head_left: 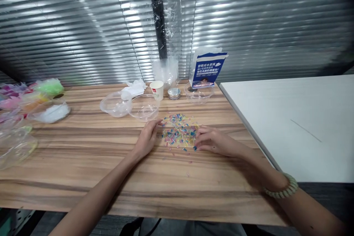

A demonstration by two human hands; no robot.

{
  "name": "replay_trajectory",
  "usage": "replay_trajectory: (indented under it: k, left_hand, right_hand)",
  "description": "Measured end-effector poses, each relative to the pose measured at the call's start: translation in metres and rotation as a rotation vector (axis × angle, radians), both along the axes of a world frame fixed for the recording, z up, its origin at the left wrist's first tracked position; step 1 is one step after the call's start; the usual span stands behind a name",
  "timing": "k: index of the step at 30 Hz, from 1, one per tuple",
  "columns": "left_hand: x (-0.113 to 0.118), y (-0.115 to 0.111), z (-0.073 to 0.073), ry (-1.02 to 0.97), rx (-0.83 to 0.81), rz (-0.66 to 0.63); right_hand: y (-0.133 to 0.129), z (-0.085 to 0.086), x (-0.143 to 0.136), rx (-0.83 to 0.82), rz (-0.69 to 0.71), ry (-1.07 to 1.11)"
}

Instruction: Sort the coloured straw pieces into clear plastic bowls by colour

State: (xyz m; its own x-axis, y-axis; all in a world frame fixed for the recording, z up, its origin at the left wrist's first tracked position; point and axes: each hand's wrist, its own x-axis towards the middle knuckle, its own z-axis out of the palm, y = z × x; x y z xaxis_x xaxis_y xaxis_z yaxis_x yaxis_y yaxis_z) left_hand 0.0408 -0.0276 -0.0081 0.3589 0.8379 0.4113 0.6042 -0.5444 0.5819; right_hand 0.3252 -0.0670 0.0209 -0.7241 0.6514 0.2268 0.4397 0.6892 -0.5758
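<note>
A loose pile of small colourful pieces, blue, pink, yellow and clear, lies spread on the wooden table. At the pile's left edge rests my left hand, its fingers held together and pointing at the pieces; whether it pinches one is too small to tell. My right hand is at the pile's right edge, fingers bent and thumb low beside a blue piece, and what its fingertips hold is unclear. A few pink bits are scattered nearer the front.
Behind the pile stand clear plastic bowls, a paper cup, a round tin and a blue and white bag. Colourful bagged material and more containers are at the left. A white board borders the right.
</note>
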Motion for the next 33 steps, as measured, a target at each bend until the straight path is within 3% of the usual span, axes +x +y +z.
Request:
replay_trajectory:
  k: [15,24,33]
  left_hand:
    - [0.003,-0.005,0.002,0.08,0.08,-0.043]
    - [0.015,-0.029,0.013,0.096,0.05,-0.142]
    - [0.041,-0.057,0.015,-0.052,0.004,-0.171]
  right_hand:
    - [0.002,-0.007,-0.007,0.07,0.028,-0.022]
    - [-0.009,-0.008,-0.018,0.199,-0.054,-0.097]
    - [-0.013,-0.011,-0.028,0.403,-0.192,0.253]
